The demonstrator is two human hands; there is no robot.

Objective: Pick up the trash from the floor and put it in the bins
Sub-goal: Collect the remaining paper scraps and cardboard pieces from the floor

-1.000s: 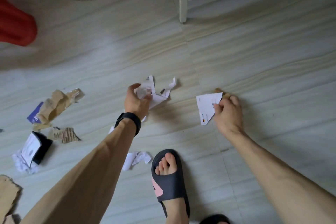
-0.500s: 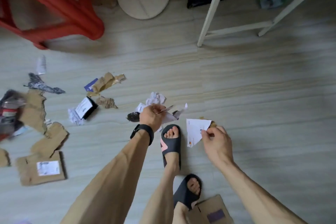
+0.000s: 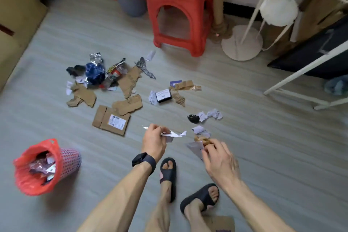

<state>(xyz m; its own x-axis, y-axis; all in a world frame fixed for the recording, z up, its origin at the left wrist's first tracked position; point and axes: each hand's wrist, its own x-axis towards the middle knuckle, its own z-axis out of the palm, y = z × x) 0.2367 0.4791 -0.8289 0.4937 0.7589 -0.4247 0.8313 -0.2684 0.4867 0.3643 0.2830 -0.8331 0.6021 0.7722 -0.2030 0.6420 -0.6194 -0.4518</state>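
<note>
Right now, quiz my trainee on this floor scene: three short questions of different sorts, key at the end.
1. True or false: the left hand is empty.
2. Where is the bin with the red liner? A) person's left B) person's right C) between the feet
3. Fill in: the right hand pinches a white piece of ____.
Key: 1 false, it grips paper scraps; 2 A; 3 paper.

Floor: pale grey, wood-grain streaks.
Bin, lower left: pink lattice wall, red bag liner.
Stool, top centre: red.
My left hand holds white paper scraps; black watch on my wrist.
My right hand holds white sheet, brown scrap.
Cardboard, centre left: tan, white label.
My slides: black.
</note>
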